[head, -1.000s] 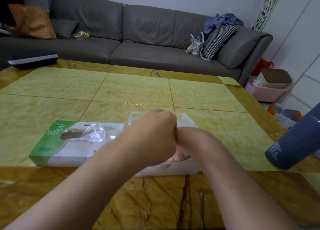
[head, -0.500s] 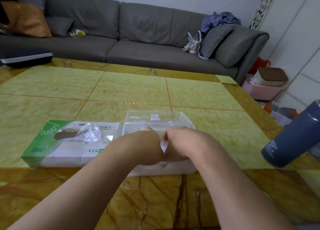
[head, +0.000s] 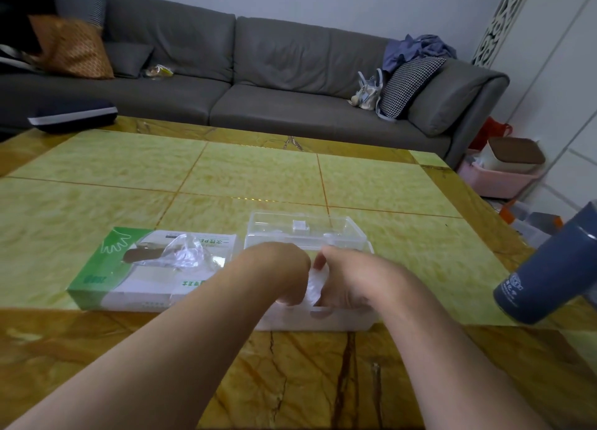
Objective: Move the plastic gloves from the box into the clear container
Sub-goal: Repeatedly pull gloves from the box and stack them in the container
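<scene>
Both hands, left hand (head: pixel 284 273) and right hand (head: pixel 347 277), have dropped into the clear container (head: pixel 352 235); curled fingers press a glove (head: pixel 315 284) down; box (head: pixel 135 284) still holds more.

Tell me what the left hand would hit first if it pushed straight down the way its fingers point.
Most likely the crumpled plastic glove between the hands, then the clear container floor. The left hand seems to be inside it already, though depth is unclear.

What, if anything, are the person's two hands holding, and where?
Both the left hand and right hand pinch a crumpled clear plastic glove between them, over the clear plastic container.
</scene>
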Motion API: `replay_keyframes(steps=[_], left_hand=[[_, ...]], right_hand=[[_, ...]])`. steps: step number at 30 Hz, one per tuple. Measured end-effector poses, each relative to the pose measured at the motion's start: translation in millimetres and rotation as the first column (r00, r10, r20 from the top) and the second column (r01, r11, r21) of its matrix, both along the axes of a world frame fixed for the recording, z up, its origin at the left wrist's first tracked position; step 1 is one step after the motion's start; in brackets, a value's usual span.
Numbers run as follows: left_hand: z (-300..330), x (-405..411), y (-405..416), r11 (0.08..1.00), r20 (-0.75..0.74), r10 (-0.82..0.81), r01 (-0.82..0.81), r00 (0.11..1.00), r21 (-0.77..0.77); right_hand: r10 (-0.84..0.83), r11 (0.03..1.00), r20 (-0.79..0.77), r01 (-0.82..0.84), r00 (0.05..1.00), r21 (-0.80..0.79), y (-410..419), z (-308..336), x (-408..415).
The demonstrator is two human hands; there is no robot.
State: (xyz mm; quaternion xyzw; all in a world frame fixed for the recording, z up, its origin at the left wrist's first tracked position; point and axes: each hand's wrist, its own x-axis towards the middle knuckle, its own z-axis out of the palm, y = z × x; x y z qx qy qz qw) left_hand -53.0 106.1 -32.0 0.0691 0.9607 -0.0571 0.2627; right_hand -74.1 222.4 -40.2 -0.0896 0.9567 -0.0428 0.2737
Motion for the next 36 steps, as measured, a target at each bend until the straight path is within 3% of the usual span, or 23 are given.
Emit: replay_keyframes(steps=[5, 8, 12, 14, 16, 18, 21, 27, 36], left_hand=[[-7, 3, -20, 0.992, -0.145, 0.012, 0.006, 0.989, 0.125], [-14, 11, -39, 0.95, -0.269, 0.087, 0.001, 0.959, 0.313], [-6, 27, -69, 0.855, -0.582, 0.276, 0.081, 0.765, 0.512], [-4, 30, -93, 0.834, -0.63, 0.373, 0.051, 0.682, 0.549], [-6, 32, -123, 0.844, -0.601, 0.41, -0.034, 0.686, 0.536], [-11, 35, -146, 0.858, -0.501, 0.417, -0.146, 0.759, 0.492], [-19, 37, -158, 0.838, -0.397, 0.45, -0.224, 0.799, 0.498], [-28, 34, -158, 0.792, -0.424, 0.519, -0.231, 0.742, 0.565], [-17, 34, -154, 0.529, -0.386, 0.718, -0.095, 0.579, 0.843]], right_hand=[[-0.021, 0.997, -0.048, 0.017, 0.999, -0.071, 1, 2, 2], [-0.032, 0.997, -0.112, 0.024, 0.993, -0.073, 2, -3, 6], [-0.032, 0.994, -0.299, -0.001, 0.954, -0.108, 3, 0, 16], [-0.049, 0.987, -0.401, -0.017, 0.915, -0.159, -1, 5, 21], [-0.077, 0.975, -0.499, -0.04, 0.863, -0.219, -9, 8, 27], [-0.067, 0.956, -0.556, -0.105, 0.828, -0.273, -18, 6, 31], [0.026, 0.896, -0.598, -0.284, 0.801, -0.341, -32, 3, 37], [0.343, 0.759, -0.599, -0.589, 0.724, -0.278, -57, -17, 44], [0.483, 0.756, -0.542, -0.64, 0.688, -0.139, -66, -23, 48]])
